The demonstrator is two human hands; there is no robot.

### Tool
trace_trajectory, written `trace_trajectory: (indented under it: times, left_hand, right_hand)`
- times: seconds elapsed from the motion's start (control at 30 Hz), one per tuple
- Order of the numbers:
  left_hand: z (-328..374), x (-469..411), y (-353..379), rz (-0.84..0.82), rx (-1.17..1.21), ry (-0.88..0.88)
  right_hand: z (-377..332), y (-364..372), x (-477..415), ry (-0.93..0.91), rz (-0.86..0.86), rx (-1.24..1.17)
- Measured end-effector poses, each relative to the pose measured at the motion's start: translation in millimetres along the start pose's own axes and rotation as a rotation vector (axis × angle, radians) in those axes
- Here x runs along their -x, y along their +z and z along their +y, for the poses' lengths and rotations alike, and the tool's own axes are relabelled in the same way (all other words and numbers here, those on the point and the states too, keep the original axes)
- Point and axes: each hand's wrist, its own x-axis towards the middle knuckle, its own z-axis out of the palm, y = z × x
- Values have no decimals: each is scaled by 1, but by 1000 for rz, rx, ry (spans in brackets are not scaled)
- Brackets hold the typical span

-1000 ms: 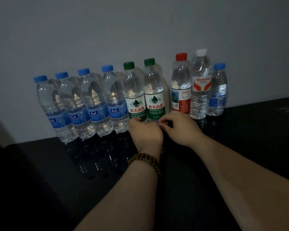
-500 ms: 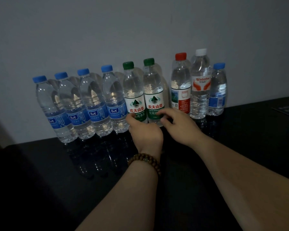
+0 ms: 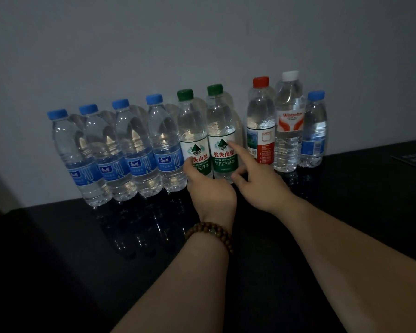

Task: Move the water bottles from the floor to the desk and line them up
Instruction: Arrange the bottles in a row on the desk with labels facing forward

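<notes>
Closest to the camera, two bare arms reach forward over the dark, shiny table [image 3: 58, 248], and a bead bracelet [image 3: 210, 233] sits on the left wrist. A second ago both hands were curled up low and close together, in front of the bottles. Now they have come up and moved a bit apart. The left hand [image 3: 210, 193] has its thumb on the label of the left green-capped bottle [image 3: 193, 138], and the other fingers look curled in — it is not wrapped around the bottle. The right hand [image 3: 257, 186] is open, with one finger stretched out and its tip on the label of the right green-capped bottle [image 3: 221, 133]. So neither hand is holding anything; they are only touching. Just past the hands all the bottles stand up straight in one row against the wall [image 3: 202, 44]. To the left of the hands stand four blue-capped bottles [image 3: 115, 150], side by side. To the right stand a red-capped bottle [image 3: 261, 123], a white-capped bottle [image 3: 289, 121] and a small blue-capped bottle [image 3: 315, 131]. There is a little gap between the right green-capped bottle and the red-capped one. No bottle is seen on the floor, though the floor is out of view. The moving looks done — this seems to be small poking and nudging to make the row neat.
</notes>
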Motion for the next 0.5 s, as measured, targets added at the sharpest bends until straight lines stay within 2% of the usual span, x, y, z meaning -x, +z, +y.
trace_trajectory:
  times: [0.5]
  left_hand:
    - [-1,0,1,-9,-33,-34]
  right_hand:
    - [3,1,0,18,-7,23]
